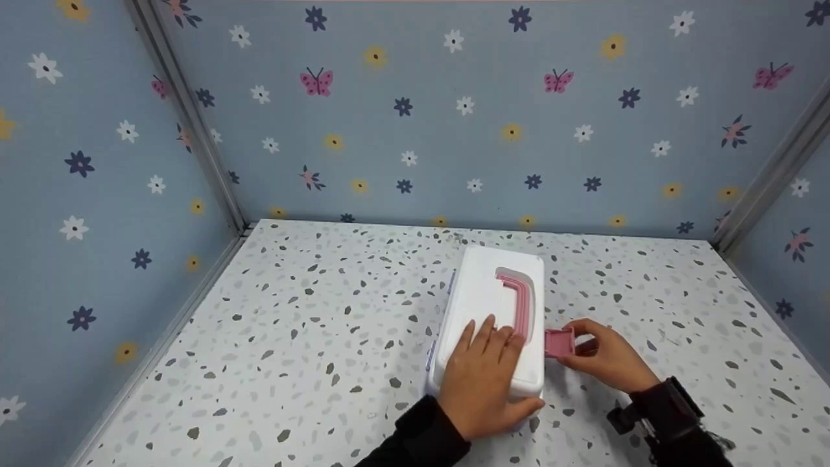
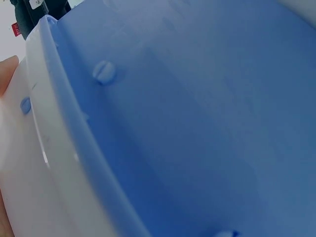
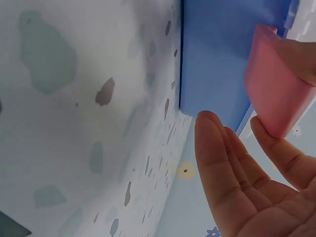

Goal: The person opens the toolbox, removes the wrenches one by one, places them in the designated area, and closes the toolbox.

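The box (image 1: 478, 285) sits on the table (image 1: 311, 337). Atop the box, the left hand (image 1: 483, 379) rests, fingers extended; at the box's right side, the right hand (image 1: 613, 357) pinches the pink latch (image 1: 559, 343).

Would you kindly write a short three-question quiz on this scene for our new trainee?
1. Fill in: the handle set into the white lid is coloured ____.
2. True or false: the left hand rests on the lid.
3. What does the right hand pinch? A) the handle; B) the pink latch; C) the lid's far corner.

Key: 1. pink; 2. true; 3. B.
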`<state>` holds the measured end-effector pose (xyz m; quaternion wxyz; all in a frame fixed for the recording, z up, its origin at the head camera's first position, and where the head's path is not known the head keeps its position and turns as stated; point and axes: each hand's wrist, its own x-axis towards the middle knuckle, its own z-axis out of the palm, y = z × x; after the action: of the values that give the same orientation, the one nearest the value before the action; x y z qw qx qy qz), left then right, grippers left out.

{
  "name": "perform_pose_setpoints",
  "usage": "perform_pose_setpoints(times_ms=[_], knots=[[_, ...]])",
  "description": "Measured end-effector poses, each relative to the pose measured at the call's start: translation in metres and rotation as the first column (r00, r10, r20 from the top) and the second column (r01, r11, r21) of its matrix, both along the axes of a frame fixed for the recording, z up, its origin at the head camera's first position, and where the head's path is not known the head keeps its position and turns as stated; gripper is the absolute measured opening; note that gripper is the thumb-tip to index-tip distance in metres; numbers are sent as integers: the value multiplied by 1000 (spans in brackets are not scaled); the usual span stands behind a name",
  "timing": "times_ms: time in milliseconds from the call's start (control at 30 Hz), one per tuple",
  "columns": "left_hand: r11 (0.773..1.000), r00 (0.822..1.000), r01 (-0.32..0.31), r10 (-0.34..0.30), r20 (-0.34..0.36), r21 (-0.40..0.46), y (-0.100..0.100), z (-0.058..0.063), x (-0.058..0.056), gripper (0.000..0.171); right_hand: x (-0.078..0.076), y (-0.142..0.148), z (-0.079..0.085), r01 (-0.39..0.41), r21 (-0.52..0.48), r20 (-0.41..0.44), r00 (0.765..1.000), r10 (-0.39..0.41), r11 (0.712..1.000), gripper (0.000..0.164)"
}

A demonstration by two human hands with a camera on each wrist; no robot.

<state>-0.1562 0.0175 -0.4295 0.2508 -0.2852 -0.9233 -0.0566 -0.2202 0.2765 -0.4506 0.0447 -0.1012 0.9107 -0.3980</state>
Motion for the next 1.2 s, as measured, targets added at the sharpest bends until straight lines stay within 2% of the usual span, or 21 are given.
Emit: perform_pose_setpoints(times_ms=[133,367,567,800,1033,1200], knots=[[1000,1000,-3,3,-2,-1,-1,-1,0,87,-1,-6,-5,1,27,16,1000,-1,1000,56],[1000,1000,1,-1,-11,5,0,-2,0,86,-6,-16,-11,-23,65,7,1000,23,998,46],[1000,1000,1,-1,-24,5,-1,-2,0,86,-6,-20,-14,-20,112,-24,999,23,994,47],[1000,1000,3,-3,-26,10,-1,-2,0,85,-8,-28,-20,-66,148,-72,994,77,987,42],[1000,1000,6,-6,-22,17,0,-1,0,86,-14,-32,-21,-97,67,16,995,96,993,39],[1000,1000,9,-9,-15,19,-1,-1,-1,87,-16,-29,-23,-141,-44,82,986,145,989,44]])
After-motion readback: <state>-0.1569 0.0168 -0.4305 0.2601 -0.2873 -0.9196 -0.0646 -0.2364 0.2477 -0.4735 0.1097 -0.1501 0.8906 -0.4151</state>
